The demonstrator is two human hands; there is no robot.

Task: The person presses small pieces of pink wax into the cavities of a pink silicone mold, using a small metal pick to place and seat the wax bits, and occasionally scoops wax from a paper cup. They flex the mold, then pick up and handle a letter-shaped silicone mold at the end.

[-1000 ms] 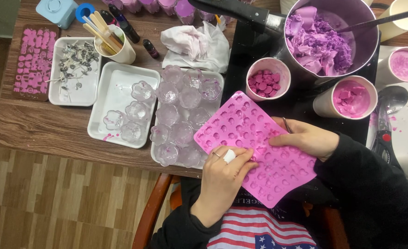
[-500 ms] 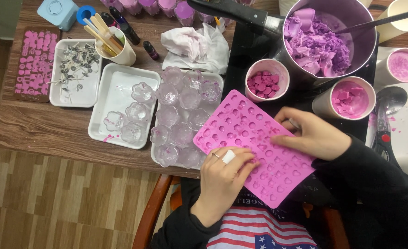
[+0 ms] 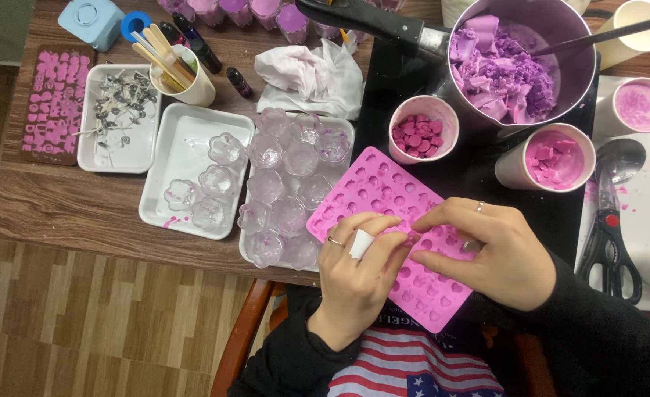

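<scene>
Two pink moulds point(image 3: 391, 213), three white trays point(image 3: 185, 151), one pot point(image 3: 560, 44).

Home craft workstation for wax or candle moulding. Indicators: wooden table point(image 3: 82, 209) over wood-pattern flooring; pot point(image 3: 552, 44) of purple wax chunks at 1 o'clock; tray of wicks point(image 3: 115, 117) at 10 o'clock; pink silicone mould point(image 3: 383, 198) at centre.

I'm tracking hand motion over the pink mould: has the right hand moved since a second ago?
Yes. The right hand has slid left and toward the person, away from the cup of pink pieces, meeting the left hand.
</scene>
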